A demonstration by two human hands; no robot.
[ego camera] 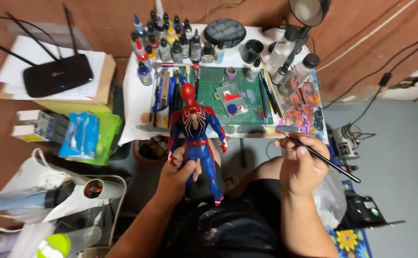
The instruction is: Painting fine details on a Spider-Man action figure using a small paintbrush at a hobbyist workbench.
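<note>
My left hand grips a red and blue action figure by its legs and holds it upright in front of me, its back with a white spider mark facing the camera. My right hand holds a thin black paintbrush that points up-left, with its handle running down to the right. Both hands hover above my lap, just in front of a small white table. The brush tip is well to the right of the figure and apart from it.
On the table lie a green cutting mat, several paint bottles, tools and a paint-smeared palette. A black lamp leans over it. To the left are a black router on boxes and bags on the floor.
</note>
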